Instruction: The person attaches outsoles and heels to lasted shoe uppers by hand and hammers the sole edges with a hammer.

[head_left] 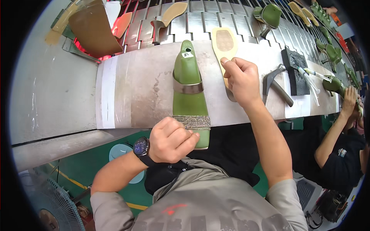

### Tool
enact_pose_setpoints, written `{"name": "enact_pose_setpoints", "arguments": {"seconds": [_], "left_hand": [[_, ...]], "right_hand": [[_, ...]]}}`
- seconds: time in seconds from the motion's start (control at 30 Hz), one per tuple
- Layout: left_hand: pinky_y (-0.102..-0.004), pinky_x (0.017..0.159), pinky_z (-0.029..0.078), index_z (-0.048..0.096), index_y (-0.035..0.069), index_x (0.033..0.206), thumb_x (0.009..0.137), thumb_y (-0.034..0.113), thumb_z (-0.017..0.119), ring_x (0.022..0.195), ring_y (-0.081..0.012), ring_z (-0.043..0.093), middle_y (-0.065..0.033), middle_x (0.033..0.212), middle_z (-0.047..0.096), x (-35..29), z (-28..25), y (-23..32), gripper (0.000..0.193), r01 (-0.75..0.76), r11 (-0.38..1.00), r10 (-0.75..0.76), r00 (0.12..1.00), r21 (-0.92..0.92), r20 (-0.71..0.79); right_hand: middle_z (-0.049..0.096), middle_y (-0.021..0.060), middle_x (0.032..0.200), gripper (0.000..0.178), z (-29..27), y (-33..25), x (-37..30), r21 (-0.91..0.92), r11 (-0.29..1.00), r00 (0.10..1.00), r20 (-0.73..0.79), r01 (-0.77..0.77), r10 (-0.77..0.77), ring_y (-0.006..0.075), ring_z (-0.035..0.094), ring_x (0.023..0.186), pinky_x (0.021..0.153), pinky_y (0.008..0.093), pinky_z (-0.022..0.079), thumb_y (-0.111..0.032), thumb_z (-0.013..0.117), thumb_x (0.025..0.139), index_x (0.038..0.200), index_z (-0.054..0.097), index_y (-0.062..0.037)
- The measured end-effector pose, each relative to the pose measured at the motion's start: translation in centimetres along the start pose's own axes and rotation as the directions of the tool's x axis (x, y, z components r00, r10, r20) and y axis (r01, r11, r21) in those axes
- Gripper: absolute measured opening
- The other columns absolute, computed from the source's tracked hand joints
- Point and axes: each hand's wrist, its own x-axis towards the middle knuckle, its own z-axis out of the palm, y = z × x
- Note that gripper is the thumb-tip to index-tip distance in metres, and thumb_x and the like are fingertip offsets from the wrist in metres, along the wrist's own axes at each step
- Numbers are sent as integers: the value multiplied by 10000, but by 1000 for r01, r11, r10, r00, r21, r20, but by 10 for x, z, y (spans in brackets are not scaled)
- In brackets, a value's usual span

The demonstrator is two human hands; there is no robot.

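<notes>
A green shoe last [189, 102] lies on the bench edge in front of me, toe toward my body. It wears a plain metallic strap [188, 86] and a wider glittery strap [192, 122]. My left hand [172, 140] is closed at the toe end, its thumb on the green toe just below the glittery strap; its other fingers are curled. My right hand [243, 81] is closed over the narrow middle of a beige heeled sole [224, 40] to the right of the last, thumb along its edge. The fingers' undersides are hidden.
Right of my right hand lies a hammer [279, 86], beside a black block [295, 73] with white-handled brushes [310, 82]. A slatted metal conveyor [200, 23] beyond carries soles and green lasts [271, 16]. Another person's hand [350, 100] is at the far right. A fan [54, 208] stands lower left.
</notes>
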Motion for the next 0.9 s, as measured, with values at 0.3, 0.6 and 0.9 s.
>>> {"name": "enact_pose_setpoints", "arguments": {"seconds": [0.3,0.6,0.9], "left_hand": [[-419,1071,450,730,206,1211,863,163,723,1270,-230,611,-60,1370,675,8,-1,-19,350,-84,995,75,985,50,157],[-403,1093,477,541,-75,1402,947,236,733,1281,-263,609,-234,1402,627,113,-58,-17,584,442,433,-665,745,-786,52],[-460,1093,514,461,-97,1442,1011,109,622,1365,-363,558,-294,1402,598,98,-69,-47,504,199,55,-744,662,-978,93]], "right_hand": [[694,188,1118,440,-22,27,-41,-398,802,857,-70,446,-511,287,687,1008,908,392,543,-136,802,825,1194,623,24],[588,306,1369,360,-35,36,-57,-677,582,807,29,450,-590,449,612,1191,1020,487,494,-108,778,846,1168,691,28],[493,321,1519,549,-52,39,-208,713,700,999,22,-39,33,336,660,1242,985,408,554,-394,505,1059,1339,560,75]]}}
